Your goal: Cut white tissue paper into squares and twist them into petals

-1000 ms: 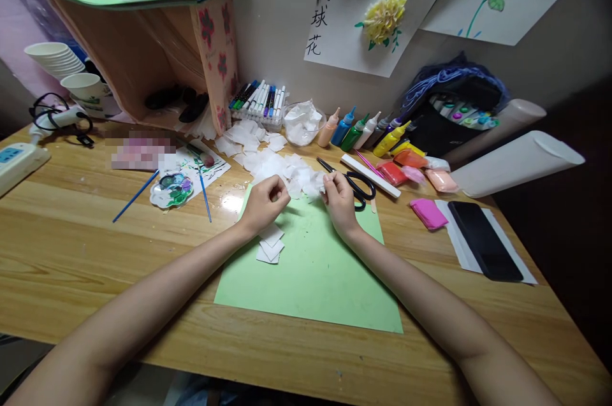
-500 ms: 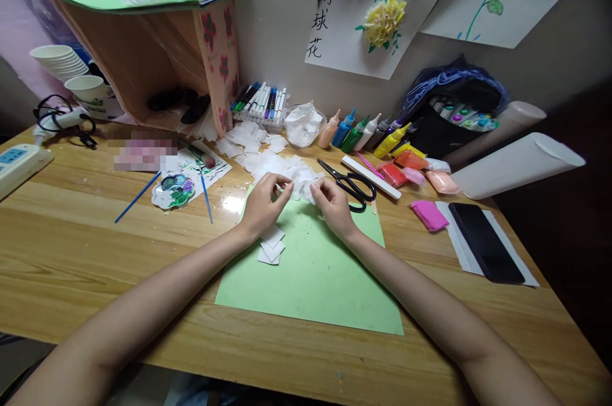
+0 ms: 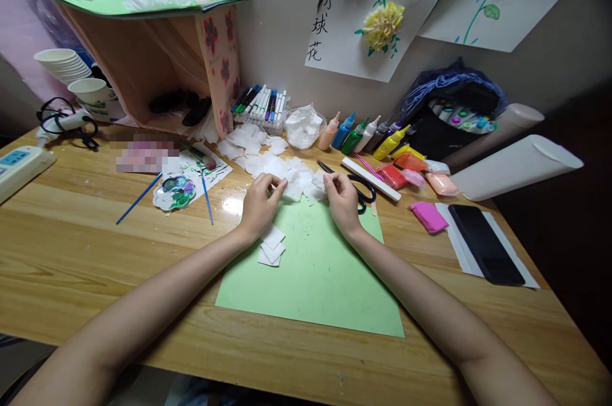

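Note:
Above the far part of a green sheet of paper (image 3: 320, 272), my two hands are apart. My left hand (image 3: 259, 205) has thumb and fingers pinched together; what is between them, if anything, I cannot make out. The fingertips of my right hand (image 3: 344, 205) close on a thin piece of white tissue paper (image 3: 318, 188). Behind both hands spreads a pile of loose tissue pieces (image 3: 268, 164). Several small folded white squares (image 3: 272, 246) lie on the green sheet below my left wrist. Black-handled scissors (image 3: 366, 188) lie just beyond my right hand, partly hidden by it.
Left are a paint palette (image 3: 167, 199) and two blue brushes (image 3: 138, 199). Along the wall stand markers (image 3: 265, 103), a plastic bowl of tissue (image 3: 303, 125) and paint bottles (image 3: 344, 133). To the right lie clay packets (image 3: 393, 176) and a phone (image 3: 485, 243).
My right hand has moved right, away from my left hand, with the tissue piece at its fingertips. My left hand has shifted slightly left. The view has tilted a little.

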Demonstrator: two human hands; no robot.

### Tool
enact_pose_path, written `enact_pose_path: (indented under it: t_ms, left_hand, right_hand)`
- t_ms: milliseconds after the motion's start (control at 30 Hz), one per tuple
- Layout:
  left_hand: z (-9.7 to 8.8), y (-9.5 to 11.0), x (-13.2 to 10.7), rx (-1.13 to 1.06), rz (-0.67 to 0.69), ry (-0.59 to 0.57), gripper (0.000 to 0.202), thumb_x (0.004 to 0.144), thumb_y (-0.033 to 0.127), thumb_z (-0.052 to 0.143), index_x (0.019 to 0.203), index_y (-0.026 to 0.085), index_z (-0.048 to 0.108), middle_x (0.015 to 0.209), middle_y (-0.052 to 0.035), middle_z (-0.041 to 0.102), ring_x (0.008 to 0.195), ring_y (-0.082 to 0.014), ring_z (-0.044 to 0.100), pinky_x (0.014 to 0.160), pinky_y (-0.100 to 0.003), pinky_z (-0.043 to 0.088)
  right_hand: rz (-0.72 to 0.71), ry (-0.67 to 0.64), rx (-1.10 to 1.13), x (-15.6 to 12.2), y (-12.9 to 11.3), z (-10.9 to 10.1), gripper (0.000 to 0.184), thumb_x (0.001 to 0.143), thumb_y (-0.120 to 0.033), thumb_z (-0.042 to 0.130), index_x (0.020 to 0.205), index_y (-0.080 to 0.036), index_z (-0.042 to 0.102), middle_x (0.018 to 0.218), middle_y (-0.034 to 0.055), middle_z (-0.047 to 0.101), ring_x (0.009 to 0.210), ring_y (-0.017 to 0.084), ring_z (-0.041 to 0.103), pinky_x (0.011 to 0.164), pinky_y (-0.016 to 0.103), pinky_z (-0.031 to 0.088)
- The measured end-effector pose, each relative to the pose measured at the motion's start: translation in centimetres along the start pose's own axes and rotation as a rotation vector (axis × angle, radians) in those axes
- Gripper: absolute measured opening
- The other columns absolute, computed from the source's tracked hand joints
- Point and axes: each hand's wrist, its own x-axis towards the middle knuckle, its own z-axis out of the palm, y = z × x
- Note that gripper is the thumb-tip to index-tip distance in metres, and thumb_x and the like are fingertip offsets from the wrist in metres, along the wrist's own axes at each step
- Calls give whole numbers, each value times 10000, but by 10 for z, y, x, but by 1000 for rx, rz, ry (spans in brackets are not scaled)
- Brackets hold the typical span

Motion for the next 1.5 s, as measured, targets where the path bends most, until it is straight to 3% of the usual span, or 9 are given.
enact_pose_path:
  t_ms: [200,533,733,833,1000,1167,1300,1367,1500]
  left_hand:
    - [1,0,-3,173,63,-46,62,797,280,645,789,228,678,966,-14,638,949,-202,524,844,-340,387]
    - [-3,3,-7,304,89,-70,43,767,192,668,754,229,649,794,22,663,825,-190,539,746,-330,357]
    - [-2,-1,-3,114,31,-32,63,789,216,638,846,216,612,811,11,647,760,-160,544,716,-287,399]
    - [-3,-2,-1,0,24,14,79,835,241,574,901,200,589,855,-13,634,763,-150,543,716,-273,417]
    - [-11,-4,4,-39,37,124,139,879,275,501,942,188,589,900,-37,624,783,-151,541,728,-281,432]
    - [-16,7,47,-87,68,157,124,840,258,553,914,174,606,868,-36,654,743,-140,575,690,-265,456]
    - [1,23,115,-110,134,157,63,787,190,606,840,157,609,816,-35,665,742,-134,608,705,-255,478]
    - [13,25,146,-87,108,141,59,765,117,599,818,138,609,813,-52,670,746,-138,623,721,-260,488]
    - [23,15,170,-36,102,137,144,723,47,592,853,103,615,902,-120,668,832,-202,627,777,-339,488]
  right_hand:
    - [-180,45,-277,0,0,0,297,808,-238,568,1074,-193,442,974,62,478,753,158,464,732,323,425]
    - [-413,-207,-416,-3,-8,-2,41,828,-239,579,843,-202,569,869,53,544,878,209,513,795,347,410]
    - [-327,-396,-435,4,-6,-7,246,884,-301,504,678,-183,570,676,26,573,681,166,515,665,308,402]
    - [-375,-476,-430,5,-5,-5,155,873,-226,501,834,-183,644,824,56,611,801,180,551,735,318,436]
    - [-507,-580,-451,3,-3,-1,314,856,-176,485,1145,-213,603,1132,106,596,1064,224,535,910,404,437]
    - [-556,-550,-504,2,-6,0,422,867,-178,453,1286,-223,484,1356,110,475,1233,254,442,988,446,396]
    - [-437,-263,-506,1,-8,-3,231,899,-187,394,937,-195,622,909,90,645,888,223,592,779,370,475]
    - [-413,-282,-533,2,-8,-4,234,902,-204,399,839,-197,624,814,74,626,803,212,586,712,348,475]
    - [-501,-405,-572,5,-4,-3,250,882,-229,463,1095,-195,588,1131,119,589,1053,261,537,881,423,450]
